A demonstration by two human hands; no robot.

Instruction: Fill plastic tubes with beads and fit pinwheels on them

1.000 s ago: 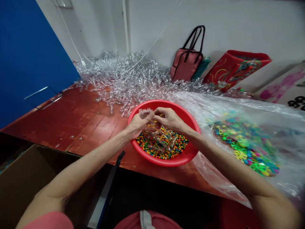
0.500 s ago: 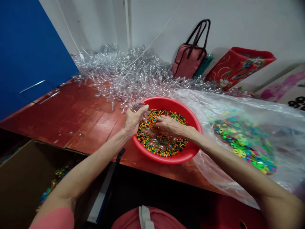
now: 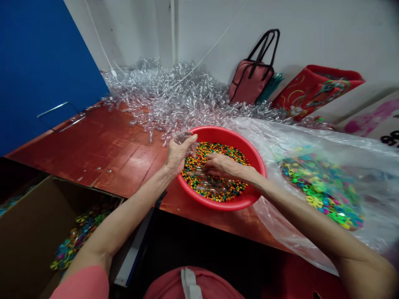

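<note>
A red plastic basin (image 3: 222, 205) stands on the table, with many small coloured balls (image 3: 215, 147) inside. Several clear plastic tubes (image 3: 212, 185) lie on top of the balls. At the basin's left rim, my left hand (image 3: 179, 155) is closed around a bunch of clear tubes (image 3: 183, 137), its thumb stretched over them. My right hand (image 3: 221, 164) reaches into the basin from the right, fingers curled down at the balls and loose tubes. What its fingertips hold, if anything, is hidden.
A big heap of clear tubes (image 3: 187, 91) covers the table's (image 3: 121, 145) back. Colourful plastic pieces (image 3: 321, 187) lie with a clear plastic sheet (image 3: 368, 166) on the right. A pink bag (image 3: 251, 81) and red bag (image 3: 311, 91) stand behind. A cardboard box (image 3: 28, 232) sits low left.
The view has shifted slightly, so the scene sits a little further right. Both hands stay at the basin, and my right hand's fingers have curled down slightly more.
</note>
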